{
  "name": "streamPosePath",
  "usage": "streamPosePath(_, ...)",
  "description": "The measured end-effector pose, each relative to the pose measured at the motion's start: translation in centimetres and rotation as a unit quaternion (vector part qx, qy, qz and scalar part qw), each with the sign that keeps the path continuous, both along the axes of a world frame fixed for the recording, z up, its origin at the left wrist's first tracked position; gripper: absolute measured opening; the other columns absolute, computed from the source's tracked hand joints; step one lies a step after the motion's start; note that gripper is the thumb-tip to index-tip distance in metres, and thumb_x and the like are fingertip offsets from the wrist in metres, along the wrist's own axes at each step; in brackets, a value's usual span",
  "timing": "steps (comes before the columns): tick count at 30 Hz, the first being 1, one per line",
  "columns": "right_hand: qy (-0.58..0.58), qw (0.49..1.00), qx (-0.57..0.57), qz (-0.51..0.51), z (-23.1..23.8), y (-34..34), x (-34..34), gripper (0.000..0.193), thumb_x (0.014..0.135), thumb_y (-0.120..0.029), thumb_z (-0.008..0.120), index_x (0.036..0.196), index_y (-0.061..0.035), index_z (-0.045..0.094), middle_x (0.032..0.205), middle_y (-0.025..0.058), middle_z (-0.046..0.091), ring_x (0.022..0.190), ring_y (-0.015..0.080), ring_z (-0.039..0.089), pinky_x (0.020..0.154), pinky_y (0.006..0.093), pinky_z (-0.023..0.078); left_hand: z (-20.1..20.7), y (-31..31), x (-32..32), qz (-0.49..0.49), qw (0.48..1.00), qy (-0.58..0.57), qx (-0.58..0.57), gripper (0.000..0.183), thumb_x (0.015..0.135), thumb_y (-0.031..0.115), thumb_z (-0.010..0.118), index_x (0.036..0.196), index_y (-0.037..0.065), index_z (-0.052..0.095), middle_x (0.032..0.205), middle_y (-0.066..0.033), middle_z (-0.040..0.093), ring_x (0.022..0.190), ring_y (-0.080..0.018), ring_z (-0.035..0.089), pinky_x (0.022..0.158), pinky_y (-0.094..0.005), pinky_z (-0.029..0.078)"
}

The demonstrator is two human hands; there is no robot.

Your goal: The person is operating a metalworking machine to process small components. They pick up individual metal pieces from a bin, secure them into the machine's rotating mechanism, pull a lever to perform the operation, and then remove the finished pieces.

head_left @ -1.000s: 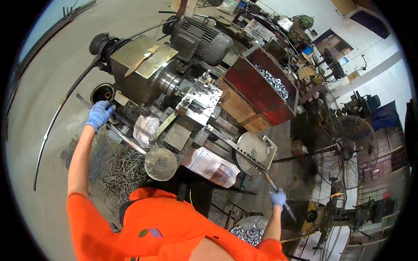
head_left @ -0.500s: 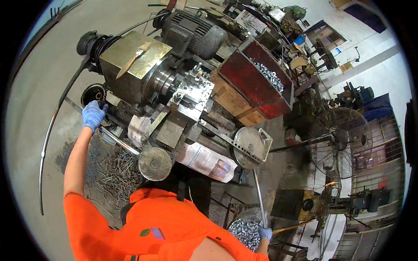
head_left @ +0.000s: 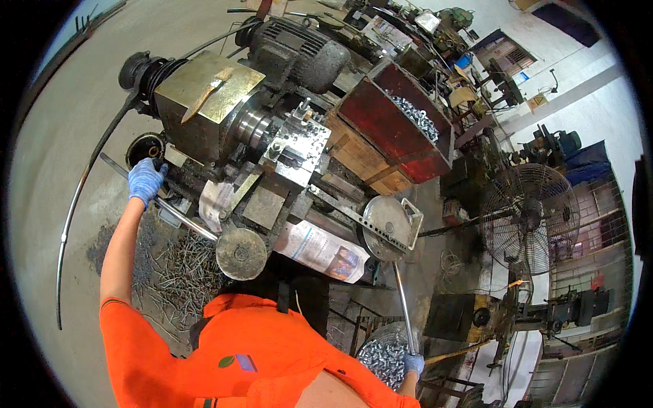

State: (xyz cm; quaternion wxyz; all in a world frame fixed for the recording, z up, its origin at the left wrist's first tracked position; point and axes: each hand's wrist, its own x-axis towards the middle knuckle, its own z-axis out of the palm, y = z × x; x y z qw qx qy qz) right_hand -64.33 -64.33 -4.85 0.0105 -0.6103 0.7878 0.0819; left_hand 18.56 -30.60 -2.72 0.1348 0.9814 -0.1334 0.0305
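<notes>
My left hand (head_left: 146, 181), in a blue glove, is closed round a long metal bar (head_left: 180, 216) at the left of a greasy lathe-like machine (head_left: 197, 139). The bar runs from beside a dark round cup (head_left: 143, 147) down to a round metal disc (head_left: 241, 254). At the lower right my gloved right hand (head_left: 413, 365) grips the lower end of a shiny lever rod (head_left: 403, 292). This rod slants up to a larger round plate (head_left: 385, 221). A bright metal block (head_left: 299, 151) sits beside the machine's chuck (head_left: 253, 128). Some fingers of both hands are hidden.
A wooden-handled brush (head_left: 206, 96) lies on the brass-coloured cover. Behind stands a red bin (head_left: 367, 109) of small metal parts; a basket of similar parts (head_left: 383, 357) is below my right forearm. Metal shavings (head_left: 180, 275) cover the floor at left. A caged fan (head_left: 530, 217) stands right.
The whole view has shifted very slightly. Both hands keep their holds, and the bar and lever rod show no clear movement.
</notes>
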Motion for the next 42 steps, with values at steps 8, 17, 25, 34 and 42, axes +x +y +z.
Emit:
streamPosePath(8,0.011,1.0,0.002,-0.023,-1.4,-0.3,-1.7,0.049,0.065,-0.038,0.068,0.094,0.0016,0.065,0.097,0.0252,0.063,0.097,0.0365,0.06,0.081,0.0419,0.048,1.3,-0.5,-0.8,0.007,1.0,0.008,0.003,0.031,0.079,0.039,0.061,0.087,0.01,0.068,0.085,-0.0156,0.065,0.082,-0.0321,0.062,0.074,-0.0413,0.049)
streamPosePath(17,0.027,0.998,0.018,-0.051,0.1,0.6,0.4,0.046,0.064,-0.031,0.066,0.097,0.0016,0.064,0.102,0.0253,0.061,0.099,0.0358,0.059,0.085,0.0404,0.048,1.1,-0.6,-0.7,0.003,1.0,0.011,-0.007,0.029,0.079,0.038,0.061,0.088,0.011,0.069,0.087,-0.0158,0.065,0.083,-0.0321,0.063,0.075,-0.0412,0.049)
streamPosePath(25,0.001,0.999,0.005,-0.049,0.7,1.6,1.2,0.042,0.063,-0.03,0.066,0.092,0.0003,0.066,0.095,0.0251,0.063,0.094,0.0365,0.061,0.082,0.0409,0.049,1.1,-0.4,-0.6,0.001,1.0,0.014,0.008,0.029,0.079,0.038,0.06,0.09,0.012,0.069,0.088,-0.0159,0.065,0.085,-0.032,0.062,0.076,-0.0411,0.049)
streamPosePath(34,0.009,0.998,0.003,-0.065,0.9,2.0,1.8,0.043,0.063,-0.032,0.066,0.093,-0.0005,0.066,0.097,0.0242,0.063,0.095,0.0361,0.061,0.082,0.0412,0.048,1.0,-0.3,-0.7,0.0,1.0,0.005,-0.001,0.032,0.079,0.038,0.061,0.089,0.009,0.068,0.088,-0.0167,0.065,0.085,-0.0322,0.062,0.076,-0.0413,0.049)
streamPosePath(42,-0.006,0.997,-0.009,-0.078,0.7,2.6,1.9,0.047,0.063,-0.036,0.068,0.094,-0.0004,0.065,0.098,0.0246,0.063,0.096,0.0363,0.06,0.082,0.041,0.048,0.7,-0.2,-0.5,-0.006,1.0,-0.01,-0.01,0.032,0.078,0.039,0.062,0.085,0.008,0.067,0.085,-0.0171,0.065,0.084,-0.0328,0.062,0.075,-0.042,0.049)
